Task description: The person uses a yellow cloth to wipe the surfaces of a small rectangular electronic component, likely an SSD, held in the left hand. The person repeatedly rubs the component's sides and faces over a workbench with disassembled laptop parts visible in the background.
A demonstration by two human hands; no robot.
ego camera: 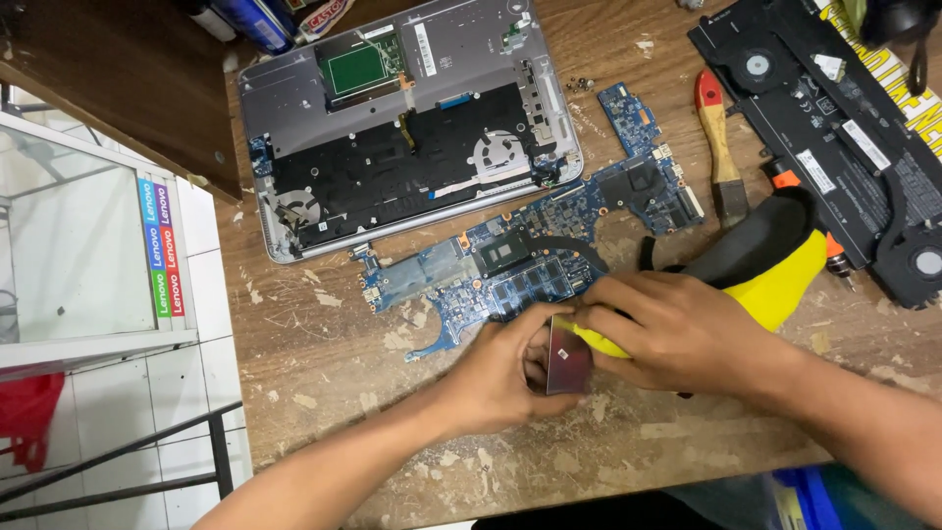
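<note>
My left hand (496,378) pinches a small dark, shiny rectangular piece (568,357) held upright just above the wooden table. My right hand (677,329) grips a yellow and black tool (775,270) whose yellow tip meets the top of that piece. Both hands are close together, just in front of a blue laptop motherboard (530,260) lying on the table. Behind the board lies an opened silver laptop shell (402,128) with its inner side up.
A worn wooden table (324,344) carries a brush with a red and wooden handle (718,137), a black panel with fans (844,137) at the right, and a few loose screws (581,85). The table's left edge drops to white floor tiles and a glass cabinet (78,245).
</note>
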